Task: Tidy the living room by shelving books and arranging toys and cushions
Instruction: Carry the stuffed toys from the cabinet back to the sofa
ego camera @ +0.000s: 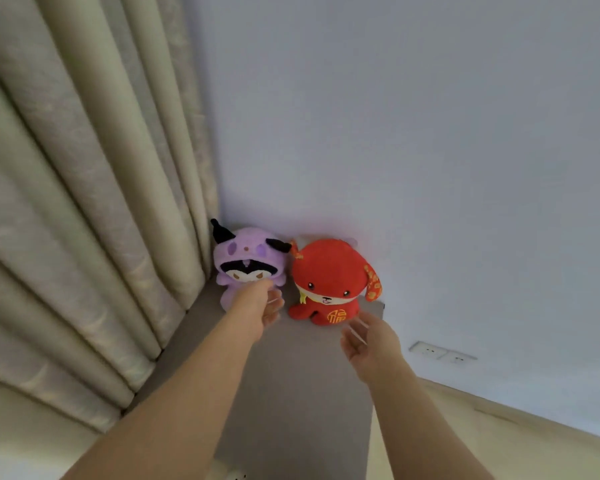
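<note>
Held out with fingers loosely spread, holding nothing: left hand [261,306] just before purple plush [246,252], right hand [369,341] near red plush [329,278], both toys upright, side by side, on grey bench [291,393] against wall [430,133].

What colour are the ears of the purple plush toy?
Black ears on the purple plush toy; head view.

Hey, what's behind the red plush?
The white wall, right behind the red plush. A pale edge shows above its head; what it belongs to is covered.
</note>
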The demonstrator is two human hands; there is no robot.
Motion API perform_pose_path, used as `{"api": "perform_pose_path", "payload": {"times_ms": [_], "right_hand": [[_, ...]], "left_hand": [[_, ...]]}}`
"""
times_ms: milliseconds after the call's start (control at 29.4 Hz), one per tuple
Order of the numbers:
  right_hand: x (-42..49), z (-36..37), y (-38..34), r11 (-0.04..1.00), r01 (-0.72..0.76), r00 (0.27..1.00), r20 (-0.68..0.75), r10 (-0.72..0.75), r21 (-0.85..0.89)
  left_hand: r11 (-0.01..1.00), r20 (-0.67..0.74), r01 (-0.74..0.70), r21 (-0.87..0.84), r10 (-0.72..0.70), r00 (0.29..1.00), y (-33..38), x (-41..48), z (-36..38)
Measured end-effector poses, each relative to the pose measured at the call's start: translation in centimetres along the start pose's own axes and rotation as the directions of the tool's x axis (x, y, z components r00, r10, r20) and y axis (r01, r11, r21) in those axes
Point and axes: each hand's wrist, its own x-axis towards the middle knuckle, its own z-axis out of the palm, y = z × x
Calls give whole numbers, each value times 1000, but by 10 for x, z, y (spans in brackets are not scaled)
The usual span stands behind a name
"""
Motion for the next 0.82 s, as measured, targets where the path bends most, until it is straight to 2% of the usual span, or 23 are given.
{"api": "perform_pose_path", "payload": {"times_ms": [136,204,306,340,408,442,511,579,681,783,817], "right_hand": [[30,6,-34,996,59,998,-2,-59,-63],[56,9,-46,975,140,990,30,-137,-172],[124,0,-49,918,202,976,147,-160,-340],[135,-2,-63,917,181,973,199,-114,-356],[114,5,-79,908,156,964,260,-54,-390],[120,5,-82,907,145,956,291,-25,-396],[129,4,-85,893,134,945,327,15,-430],[130,4,-80,885,137,962,273,-12,-445],[116,12,-71,885,130,976,217,-33,-446],[92,33,-53,827,219,943,330,-44,-517],[67,44,-39,800,240,916,401,1,-550]], "left_hand": [[963,-21,-203,175,210,978,13,37,46],[902,-13,-319,289,337,941,19,64,58],[743,48,-311,593,352,935,27,91,64],[731,26,-258,632,312,950,31,99,78],[777,-8,-110,620,146,989,39,103,80],[796,-20,-78,601,113,993,40,101,82],[792,-93,-102,602,196,976,32,102,76],[779,-156,-142,610,294,943,19,93,70],[917,-308,-164,363,284,908,-1,70,58],[978,-462,-114,176,184,867,-13,38,25],[984,-547,-134,114,175,819,-23,17,-3]]}}
